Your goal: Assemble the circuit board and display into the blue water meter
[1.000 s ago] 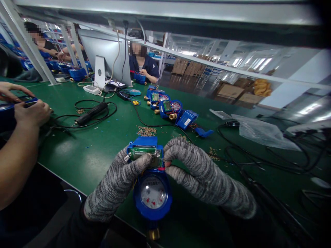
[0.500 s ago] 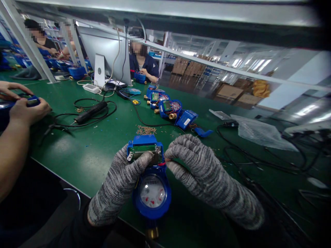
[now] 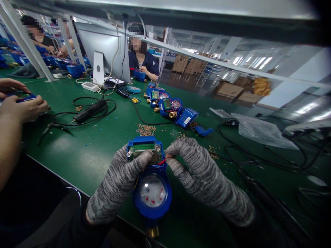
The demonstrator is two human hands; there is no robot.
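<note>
A blue water meter (image 3: 152, 191) with a round dial and an open top box sits at the near edge of the green bench (image 3: 98, 144). A green circuit board (image 3: 144, 148) shows inside the box. My left hand (image 3: 119, 182), in a grey knit glove, grips the meter's left side, its thumb pressed on the board. My right hand (image 3: 196, 168), also gloved, is closed in a pinch at the box's right edge, on a thin red wire (image 3: 162, 162).
Several more blue meters (image 3: 168, 106) lie in a row behind, with a loose blue cover (image 3: 186, 118) and scattered brass screws (image 3: 146, 130). A black electric screwdriver (image 3: 89, 111) and cables lie left. A co-worker's hands (image 3: 23, 106) are at far left. A clear plastic bag (image 3: 261, 131) and black cables lie right.
My hands and the meter have barely shifted. The right hand's pinch has settled lower on the box's right edge. The co-worker's hands at left moved slightly.
</note>
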